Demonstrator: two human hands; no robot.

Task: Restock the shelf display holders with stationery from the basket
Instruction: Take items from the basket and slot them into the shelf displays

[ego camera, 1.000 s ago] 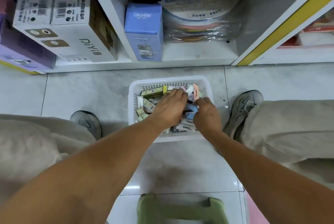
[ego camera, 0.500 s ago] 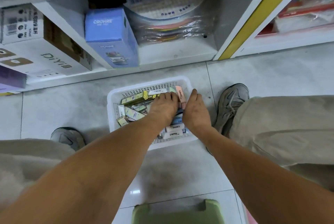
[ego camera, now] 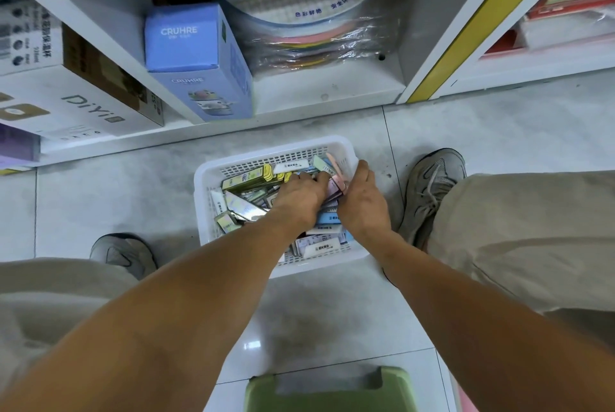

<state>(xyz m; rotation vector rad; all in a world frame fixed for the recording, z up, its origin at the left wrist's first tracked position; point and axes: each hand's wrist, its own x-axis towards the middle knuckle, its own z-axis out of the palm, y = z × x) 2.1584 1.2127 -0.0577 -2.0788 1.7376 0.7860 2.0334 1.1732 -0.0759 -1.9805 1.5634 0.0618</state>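
Observation:
A white plastic basket point(ego camera: 203, 198) sits on the tiled floor between my feet, filled with several small stationery packs point(ego camera: 247, 178) in yellow-green, white, blue and pink. Both my hands are down inside it. My left hand point(ego camera: 299, 199) lies over the middle of the pile with its fingers curled onto the packs. By the basket's right wall, my right hand point(ego camera: 363, 203) has its fingers bent down out of sight. A pink pack point(ego camera: 334, 184) is squeezed between the two hands. No display holders are in view.
The bottom shelf just beyond the basket holds a blue CRUHRE box point(ego camera: 196, 58), a white DiYi box point(ego camera: 83, 102) and wrapped round items point(ego camera: 309, 28). My shoes point(ego camera: 432, 185) flank the basket. A green stool point(ego camera: 329, 388) stands at the near edge.
My head has turned, so the basket and shelf sit differently in view. Both hands have slid toward the basket's far right corner and closed in around the pink and blue packs.

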